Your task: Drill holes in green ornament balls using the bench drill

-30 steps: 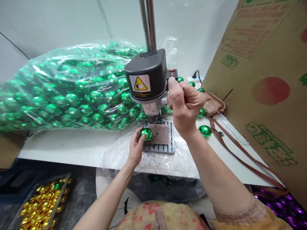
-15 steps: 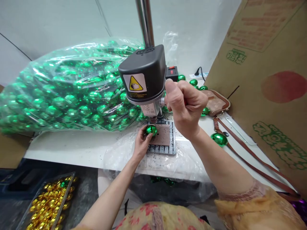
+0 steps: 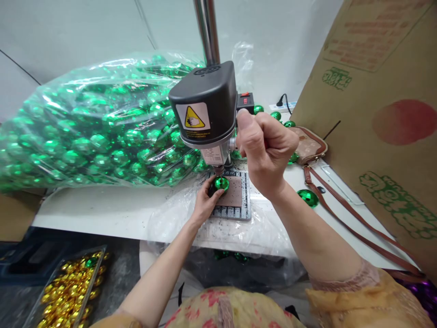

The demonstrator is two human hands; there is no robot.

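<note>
A shiny green faceted ball point(image 3: 221, 183) is gripped between the thumb and fingers of my left hand point(image 3: 207, 200). It sits over the drill press base point(image 3: 246, 200), on a brownish pad point(image 3: 235, 193), directly beneath the chuck point(image 3: 218, 170). My right hand point(image 3: 268, 150) is closed in a fist at the right side of the black drill press point(image 3: 203, 102), beside its silver hub; the feed handle inside the fist is mostly hidden. Dark specks are scattered around the base.
A big clear bag of green balls point(image 3: 99, 132) fills the left of the table. Loose green balls point(image 3: 307, 197), a handbag point(image 3: 309, 145) and a cardboard box point(image 3: 375, 114) stand right. Gold balls point(image 3: 66, 291) lie lower left. Plastic sheeting point(image 3: 269, 234) covers the front edge.
My left hand has shifted the green ball slightly right and away from me, under the chuck. My right hand stays closed at the press. The loose ball by the strap has rolled slightly left.
</note>
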